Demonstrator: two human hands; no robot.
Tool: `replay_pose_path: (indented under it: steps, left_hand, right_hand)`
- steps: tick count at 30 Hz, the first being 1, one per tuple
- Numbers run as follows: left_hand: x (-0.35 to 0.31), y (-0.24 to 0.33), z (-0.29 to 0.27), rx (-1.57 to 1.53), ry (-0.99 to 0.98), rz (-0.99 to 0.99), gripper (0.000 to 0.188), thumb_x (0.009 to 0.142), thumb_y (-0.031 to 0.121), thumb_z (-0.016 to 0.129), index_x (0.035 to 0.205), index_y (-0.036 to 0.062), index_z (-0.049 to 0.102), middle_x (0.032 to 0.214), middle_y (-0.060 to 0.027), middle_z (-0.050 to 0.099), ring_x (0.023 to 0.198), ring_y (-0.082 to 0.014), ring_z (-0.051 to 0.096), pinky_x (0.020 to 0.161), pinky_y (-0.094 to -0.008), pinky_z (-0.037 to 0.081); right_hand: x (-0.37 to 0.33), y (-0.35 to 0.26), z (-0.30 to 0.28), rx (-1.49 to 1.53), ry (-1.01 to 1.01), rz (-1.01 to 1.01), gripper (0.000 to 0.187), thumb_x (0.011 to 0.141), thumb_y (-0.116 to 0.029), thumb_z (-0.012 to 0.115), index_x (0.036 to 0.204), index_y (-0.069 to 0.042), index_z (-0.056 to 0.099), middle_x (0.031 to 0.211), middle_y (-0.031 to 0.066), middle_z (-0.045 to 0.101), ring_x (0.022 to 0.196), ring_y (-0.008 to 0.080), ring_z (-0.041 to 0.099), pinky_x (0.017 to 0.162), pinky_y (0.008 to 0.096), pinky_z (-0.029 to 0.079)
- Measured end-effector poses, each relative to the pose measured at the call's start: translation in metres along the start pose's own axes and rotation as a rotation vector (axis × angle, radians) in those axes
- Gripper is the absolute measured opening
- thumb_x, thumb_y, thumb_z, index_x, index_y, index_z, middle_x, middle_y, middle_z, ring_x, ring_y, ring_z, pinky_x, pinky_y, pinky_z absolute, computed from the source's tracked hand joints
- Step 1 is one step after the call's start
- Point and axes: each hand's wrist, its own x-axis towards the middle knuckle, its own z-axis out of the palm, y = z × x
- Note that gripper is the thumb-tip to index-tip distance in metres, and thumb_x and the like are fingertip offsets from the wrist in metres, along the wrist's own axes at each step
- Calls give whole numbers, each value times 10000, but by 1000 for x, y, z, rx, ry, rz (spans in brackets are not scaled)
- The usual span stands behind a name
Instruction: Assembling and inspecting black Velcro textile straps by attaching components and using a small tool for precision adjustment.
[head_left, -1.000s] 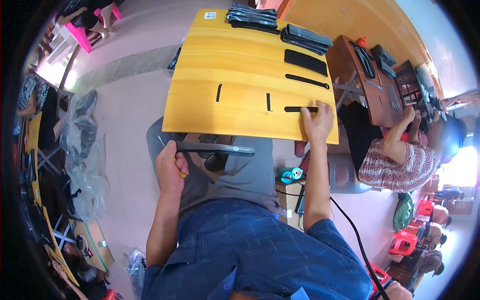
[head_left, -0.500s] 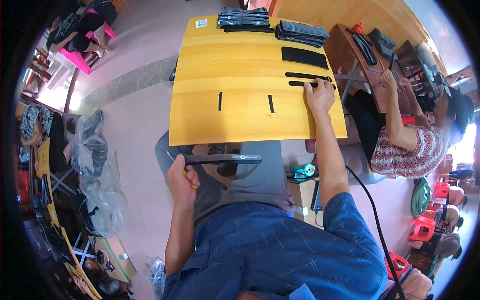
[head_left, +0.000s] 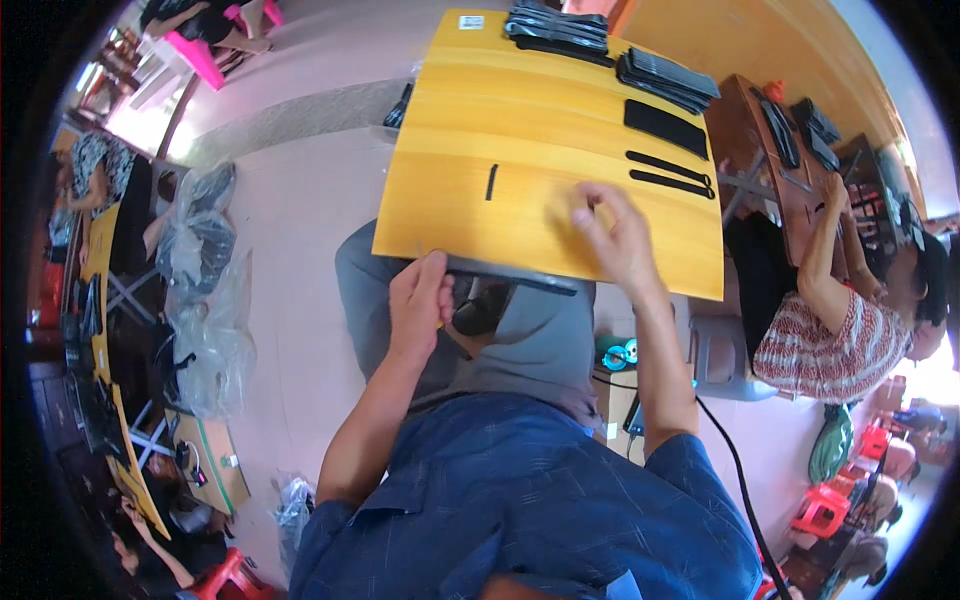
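Note:
My left hand [head_left: 418, 300] is closed at the table's front edge around one end of a dark strap [head_left: 520, 276]. The strap stretches rightward over my lap. A bit of yellow handle from a thin tool [head_left: 440, 325] shows under the same fingers. My right hand [head_left: 622, 240] hovers over the front right of the yellow table, fingers bent and smeared by motion; whether it holds anything is hidden. One short black strip [head_left: 491, 182] lies on the tabletop left of it. Two long narrow black strips [head_left: 670, 175] lie beyond it, near the right edge.
Along the table's [head_left: 430, 210] far side are a bundle of straps [head_left: 556, 30], a second strap stack [head_left: 668, 80] and a wide black piece [head_left: 665, 128]. A co-worker [head_left: 830, 300] sits at a brown table on the right. A black cable [head_left: 740, 450] runs beside my right arm.
My right hand has left the long black strips and come nearer and left. One short strip no longer shows on the table. The left hand has raised the strap to the table edge.

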Motion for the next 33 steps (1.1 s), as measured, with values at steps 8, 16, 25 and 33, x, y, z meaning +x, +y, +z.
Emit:
replay_pose_path:
  steps: [8, 16, 25, 33]
  left_hand:
    - [18, -2, 23, -31, -80, 57, 392, 1060, 381, 599, 838, 58, 599, 587, 38, 479, 442, -50, 412, 405, -233, 328]
    - [18, -8, -15, 683, 46, 496, 281, 1065, 307, 557, 993, 39, 602, 650, -87, 553, 565, -157, 581, 540, -352, 468]
    - [-66, 91, -11, 242, -309, 440, 159, 986, 17, 547, 1125, 17, 624, 736, -75, 627, 635, -150, 610, 581, -269, 463]
    - [-133, 191, -4, 11, -916, 925, 82, 868, 110, 736, 940, 81, 760, 799, -79, 703, 627, -186, 687, 422, -297, 486]
  right_hand:
    - [-25, -50, 63, 47, -288, -83, 338, 934, -180, 703, 1236, -33, 669, 1146, 174, 687, 1100, 362, 665, 905, 428, 532]
    - [-13, -37, 81, 11, -228, -78, 271, 874, -98, 719, 1137, -30, 715, 1041, 161, 671, 1019, 361, 648, 914, 445, 524]
    - [-13, -22, 92, -22, -208, -147, 264, 843, -97, 720, 1103, -58, 714, 1021, 133, 681, 1026, 344, 651, 915, 439, 509]
    - [-14, -22, 90, -17, -213, -121, 230, 843, -115, 721, 1069, -70, 724, 1000, 121, 680, 1010, 338, 653, 900, 424, 514]
